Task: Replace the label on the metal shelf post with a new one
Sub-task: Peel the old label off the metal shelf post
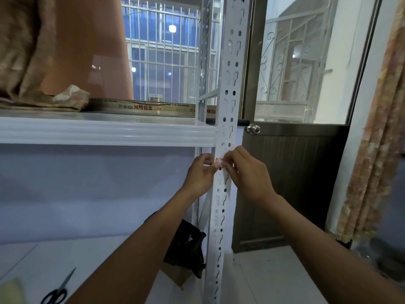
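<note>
Both bare forearms reach up from bottom of frame to centre. Left hand (200,174) & right hand (246,172) meet there, fingertips pinched together, nearly touching.

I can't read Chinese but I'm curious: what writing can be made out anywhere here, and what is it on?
"鸿明铝业" in red, on the gold strip along the window sill; its small round logos are too small to read.
"明铝" shows again, partly hidden, right of the rear post.
The red-and-white label on the post, pinched between the left hand and right hand: print too small and blurred to read.
</note>
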